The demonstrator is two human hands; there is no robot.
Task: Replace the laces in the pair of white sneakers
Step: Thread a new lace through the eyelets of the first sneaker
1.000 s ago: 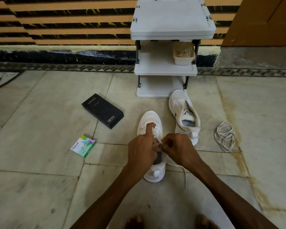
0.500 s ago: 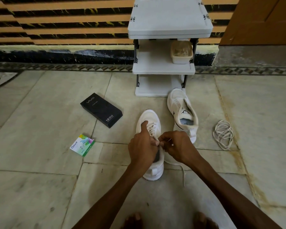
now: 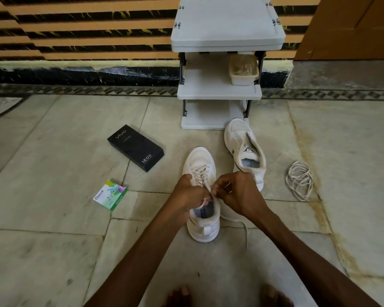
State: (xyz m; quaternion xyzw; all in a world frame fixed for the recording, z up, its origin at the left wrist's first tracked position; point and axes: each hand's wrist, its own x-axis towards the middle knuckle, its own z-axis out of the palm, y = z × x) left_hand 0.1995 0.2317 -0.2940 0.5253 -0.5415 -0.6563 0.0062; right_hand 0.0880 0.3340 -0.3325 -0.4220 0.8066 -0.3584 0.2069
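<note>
Where the two hands meet, just above its tongue, stands the near sneaker (image 3: 198, 159): white, upright on the floor (image 3: 53, 251), toe pointing far, heel near.

- Lace (image 3: 201, 173): criss-crossed through the near sneaker's eyelets; one free end trails on the floor to the right of the heel.
- Left hand (image 3: 187, 194): on the sneaker's left side at the top eyelets, fingers curled round a stretch of the lace.
- Right hand (image 3: 239, 193): on the sneaker's right side, fingertips pinching the lace, touching the left hand.
- Far sneaker (image 3: 245, 147): white, unlaced, just right of and beyond the near one.
- Loose lace coil (image 3: 299, 179): on the floor, right of the far sneaker, apart from both hands.
- Black box (image 3: 135, 147) and green packet (image 3: 110, 194): on the floor, left.
- Shelf rack (image 3: 226, 25): far, against the wall, holding a tub (image 3: 243, 69).
</note>
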